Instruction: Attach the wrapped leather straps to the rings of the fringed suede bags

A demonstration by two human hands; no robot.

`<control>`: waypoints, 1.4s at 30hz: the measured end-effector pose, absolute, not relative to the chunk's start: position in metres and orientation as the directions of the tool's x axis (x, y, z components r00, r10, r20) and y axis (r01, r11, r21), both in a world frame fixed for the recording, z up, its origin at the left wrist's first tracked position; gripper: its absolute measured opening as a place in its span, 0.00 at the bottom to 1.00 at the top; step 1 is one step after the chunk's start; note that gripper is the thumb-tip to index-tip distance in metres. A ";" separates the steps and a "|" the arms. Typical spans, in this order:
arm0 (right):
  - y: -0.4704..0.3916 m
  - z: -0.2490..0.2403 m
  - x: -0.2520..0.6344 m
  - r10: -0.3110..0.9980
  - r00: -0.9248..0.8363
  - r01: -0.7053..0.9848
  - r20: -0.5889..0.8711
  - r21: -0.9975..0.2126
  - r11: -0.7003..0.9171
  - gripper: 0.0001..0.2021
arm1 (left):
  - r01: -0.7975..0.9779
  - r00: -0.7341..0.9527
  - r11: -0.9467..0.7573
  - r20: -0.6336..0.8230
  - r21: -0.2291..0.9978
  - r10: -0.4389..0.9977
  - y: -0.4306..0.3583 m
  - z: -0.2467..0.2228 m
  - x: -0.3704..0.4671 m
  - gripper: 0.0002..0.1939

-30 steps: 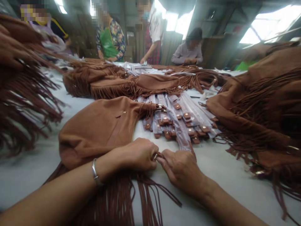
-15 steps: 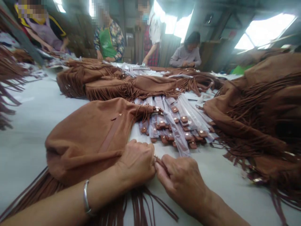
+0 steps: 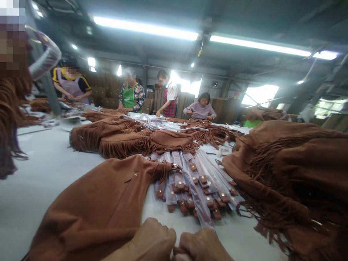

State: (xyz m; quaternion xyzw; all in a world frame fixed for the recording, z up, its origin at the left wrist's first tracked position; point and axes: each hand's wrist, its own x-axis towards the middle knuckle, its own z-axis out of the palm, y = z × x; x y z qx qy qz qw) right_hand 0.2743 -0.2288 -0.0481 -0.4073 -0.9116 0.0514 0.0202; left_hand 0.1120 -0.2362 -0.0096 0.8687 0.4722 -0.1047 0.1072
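1 left hand [image 3: 153, 237], 1 right hand [image 3: 202, 243], 1 foremost bag [image 3: 100, 203], 4 people [image 3: 132, 98] opposite

The near left bag [image 3: 95, 203] and the right bag [image 3: 312, 156] are rust brown; strap ends [image 3: 216, 214] are brown too, their film [image 3: 201, 210] milky white, the counter [image 3: 35, 156] pale grey. Far off: green apron [image 3: 128, 98], dark floral sleeve [image 3: 140, 97], red plaid apron [image 3: 171, 109], lilac top [image 3: 200, 111].

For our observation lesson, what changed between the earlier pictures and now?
The view tilted up: the left hand and right hand now sit at its bottom edge, and ceiling lights show. A co-worker's white sleeve came into view at far left. The hands stay close together; the bag still lies beside the straps.
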 end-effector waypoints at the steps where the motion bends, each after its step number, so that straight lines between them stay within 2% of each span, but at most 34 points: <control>1: -0.227 -0.045 0.277 0.725 -0.688 0.719 -0.026 -0.162 0.676 0.11 | 0.823 0.557 -0.563 -0.301 0.074 0.775 -0.234 -0.014 0.112 0.10; 4: -0.225 -0.030 0.283 0.640 -0.766 0.608 -0.055 -0.385 0.695 0.10 | 0.762 0.624 -0.644 -0.339 0.065 0.704 -0.231 -0.020 0.111 0.11; 7: -0.229 -0.012 0.282 0.594 -0.802 0.501 -0.056 -0.604 0.619 0.09 | 0.742 0.669 -0.657 -0.216 0.138 0.711 -0.239 -0.016 0.106 0.09; 10: -0.232 0.000 0.277 0.721 -0.692 0.509 0.007 -0.705 0.495 0.16 | 0.848 0.511 -0.512 0.044 0.136 0.858 -0.248 -0.009 0.102 0.08; 12: -0.229 0.000 0.274 0.755 -0.656 0.495 0.001 -0.754 0.431 0.19 | 0.911 0.388 -0.402 0.137 0.097 0.912 -0.249 -0.009 0.100 0.11; 14: -0.227 -0.003 0.272 0.752 -0.658 0.467 -0.029 -0.799 0.378 0.20 | 0.923 0.368 -0.378 0.115 0.074 0.923 -0.248 -0.011 0.098 0.12; 16: -0.226 -0.006 0.271 0.744 -0.666 0.443 -0.043 -0.826 0.349 0.21 | 0.904 0.420 -0.420 0.024 0.074 0.907 -0.247 -0.014 0.096 0.12; 20: -0.227 -0.009 0.269 0.747 -0.665 0.444 -0.023 -0.816 0.370 0.20 | 0.854 0.521 -0.516 -0.083 0.073 0.850 -0.244 -0.014 0.092 0.14; 24: -0.223 -0.011 0.271 0.713 -0.698 0.415 -0.064 -0.848 0.329 0.21 | 0.797 0.604 -0.600 -0.076 0.068 0.793 -0.243 -0.012 0.091 0.13; 29: -0.215 -0.015 0.273 0.595 -0.792 0.324 -0.137 -0.920 0.220 0.23 | 0.711 0.703 -0.696 -0.075 0.105 0.707 -0.245 -0.014 0.089 0.12; 32: -0.215 -0.015 0.271 0.630 -0.768 0.311 -0.116 -0.927 0.208 0.23 | 0.743 0.666 -0.659 -0.025 0.120 0.746 -0.246 -0.015 0.092 0.11; 35: -0.223 -0.009 0.266 0.777 -0.625 0.433 -0.070 -0.860 0.271 0.19 | 0.862 0.491 -0.495 0.063 0.109 0.869 -0.247 -0.013 0.096 0.11; 38: -0.237 -0.006 0.261 0.891 -0.455 0.628 0.016 -0.703 0.333 0.18 | 0.924 0.360 -0.361 0.036 0.127 0.932 -0.247 -0.009 0.097 0.13; 42: -0.239 -0.022 0.264 0.872 -0.485 0.704 0.064 -0.563 0.432 0.17 | 0.913 0.392 -0.373 -0.099 0.165 0.915 -0.238 -0.013 0.098 0.11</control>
